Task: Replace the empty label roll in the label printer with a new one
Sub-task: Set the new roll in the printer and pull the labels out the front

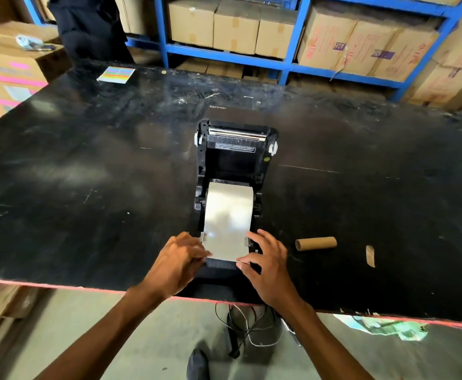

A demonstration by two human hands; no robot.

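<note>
A black label printer (pixel 262 171) lies on the black table with its lid (pixel 235 141) swung open away from me. A new white label roll (pixel 229 207) sits in its bay, and its paper runs toward me over the front. My left hand (pixel 179 263) pinches the paper's left front corner. My right hand (pixel 269 266) pinches the right front corner with thumb and forefinger, the other fingers spread. The empty brown cardboard core (pixel 316 243) lies on the table to the right of the printer.
A torn scrap of brown card (pixel 370 255) lies right of the core. A colourful pad (pixel 116 74) rests at the table's far left. Blue shelving (pixel 293 64) with cardboard boxes stands behind. Cables (pixel 251 325) hang below the table's red front edge (pixel 59 285).
</note>
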